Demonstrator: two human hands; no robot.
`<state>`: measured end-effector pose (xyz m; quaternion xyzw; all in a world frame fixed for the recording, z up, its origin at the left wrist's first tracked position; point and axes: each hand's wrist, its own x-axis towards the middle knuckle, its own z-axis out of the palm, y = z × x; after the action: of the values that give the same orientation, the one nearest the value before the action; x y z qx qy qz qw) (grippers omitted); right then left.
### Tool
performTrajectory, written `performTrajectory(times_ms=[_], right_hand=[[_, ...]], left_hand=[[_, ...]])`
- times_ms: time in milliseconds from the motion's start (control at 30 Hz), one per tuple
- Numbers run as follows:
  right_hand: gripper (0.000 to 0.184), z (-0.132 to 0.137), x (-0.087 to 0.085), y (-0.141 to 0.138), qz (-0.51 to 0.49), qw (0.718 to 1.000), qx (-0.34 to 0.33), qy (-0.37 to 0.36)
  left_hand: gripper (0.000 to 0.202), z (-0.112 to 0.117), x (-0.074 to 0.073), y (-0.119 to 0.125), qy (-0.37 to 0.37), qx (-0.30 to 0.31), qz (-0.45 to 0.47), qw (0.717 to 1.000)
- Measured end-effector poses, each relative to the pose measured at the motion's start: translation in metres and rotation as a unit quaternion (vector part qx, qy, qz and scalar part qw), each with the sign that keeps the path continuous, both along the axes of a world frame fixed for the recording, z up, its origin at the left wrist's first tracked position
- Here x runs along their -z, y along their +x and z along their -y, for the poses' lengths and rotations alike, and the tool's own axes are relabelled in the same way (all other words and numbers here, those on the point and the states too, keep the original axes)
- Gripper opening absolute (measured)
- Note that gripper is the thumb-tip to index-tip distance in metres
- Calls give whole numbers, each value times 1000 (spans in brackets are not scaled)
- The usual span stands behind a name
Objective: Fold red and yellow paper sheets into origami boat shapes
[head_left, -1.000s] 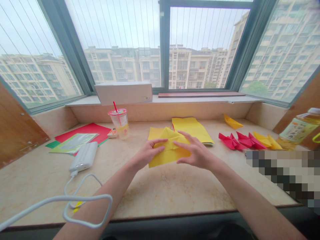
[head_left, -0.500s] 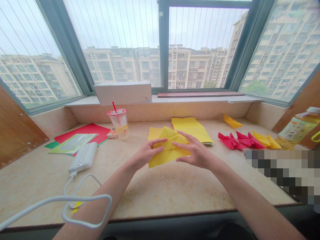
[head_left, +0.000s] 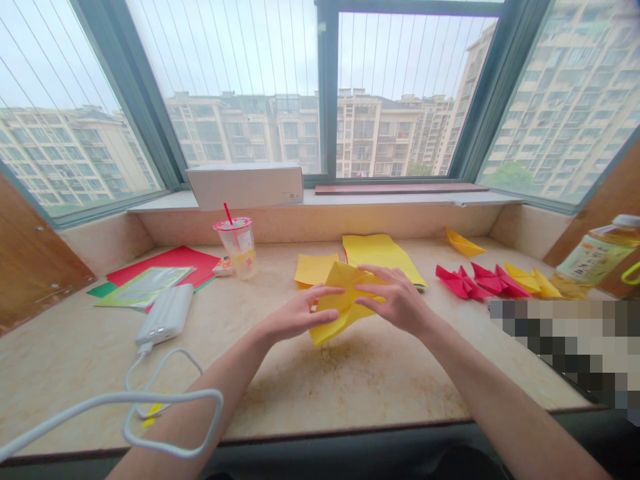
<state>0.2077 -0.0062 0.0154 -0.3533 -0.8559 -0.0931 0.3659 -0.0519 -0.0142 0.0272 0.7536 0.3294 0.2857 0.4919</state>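
At the centre of the frame, a folded yellow sheet (head_left: pixel 346 303) was tilted between two bare hands, its lower corner pointing down and to the left (whether that corner touched the counter (head_left: pixel 360 387) I could not tell). The left hand (head_left: pixel 297 315) gripped the sheet's left side, thumb and forefinger lying across its face. The right hand (head_left: pixel 403 303) gripped the right side, its fingers spread over the creases. Just beyond, in the middle of the frame, lay a smaller yellow piece (head_left: pixel 314 268) and a stack of yellow paper (head_left: pixel 385 257). Centre left stood a lidded cup (head_left: pixel 239 248) with a red straw, and a white power bank (head_left: pixel 167 315) lay nearer the left edge. Toward the right edge, two pink folded shapes (head_left: pixel 460 281) sat near a bottle (head_left: pixel 595 257).
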Motion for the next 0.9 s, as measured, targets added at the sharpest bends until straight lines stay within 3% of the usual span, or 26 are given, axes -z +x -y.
performTrajectory(times_ms=[167,333,533,733,833,900], right_hand=[[11,1,-1,-1,-22,999,38,17],[9,1,-1,-2,-20,998,55,14],[17,0,0,-1,-79,996,40,-13],[43,-5,-6,4,-213,974,14,-79],[55,-10,-8,8,-298,940,16,-165],[64,-13,-8,9,-360,894,-14,-266]], left_hand=[[83,6,-2,4,135,4,-94,986],[66,7,-1,7,165,5,-100,981],[40,3,2,6,68,-6,-16,998],[41,1,3,4,-97,-14,92,991],[42,-1,1,0,-121,-20,120,985],[45,-1,0,-2,-118,-13,131,984]])
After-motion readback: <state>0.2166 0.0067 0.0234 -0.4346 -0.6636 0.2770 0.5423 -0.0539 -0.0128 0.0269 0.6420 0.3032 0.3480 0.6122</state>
